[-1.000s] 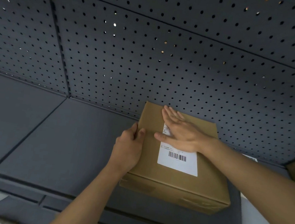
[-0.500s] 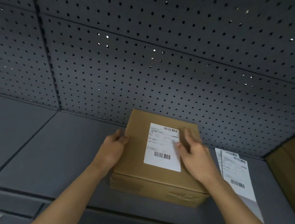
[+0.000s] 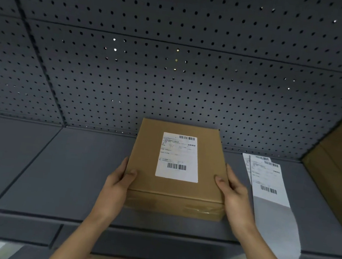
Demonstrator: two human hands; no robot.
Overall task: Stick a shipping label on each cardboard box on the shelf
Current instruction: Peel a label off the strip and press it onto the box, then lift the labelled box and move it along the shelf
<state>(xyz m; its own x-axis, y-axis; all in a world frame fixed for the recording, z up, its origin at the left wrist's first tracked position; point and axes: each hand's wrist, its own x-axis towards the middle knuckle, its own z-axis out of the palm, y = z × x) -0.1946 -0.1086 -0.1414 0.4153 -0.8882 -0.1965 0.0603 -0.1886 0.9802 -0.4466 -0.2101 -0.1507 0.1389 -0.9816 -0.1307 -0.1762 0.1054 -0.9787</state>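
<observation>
At centre frame the cardboard box (image 3: 176, 171) sits on the shelf (image 3: 64, 170), its shipping label (image 3: 179, 157) flat on top; the left hand (image 3: 119, 182) and right hand (image 3: 232, 190) clasp its sides; labelling here looks done; next, likely take a spare label (image 3: 269, 180) at right for the other box (image 3: 340, 163)

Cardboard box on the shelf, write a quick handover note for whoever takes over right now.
Left hand grips the left side of the cardboard box; right hand grips its right side.
The box sits on the grey shelf, shipping label stuck flat on top.
Spare labels lie on the shelf to its right.
Done: this box is labelled.
Left: the large box at far right shows no label from here.
</observation>
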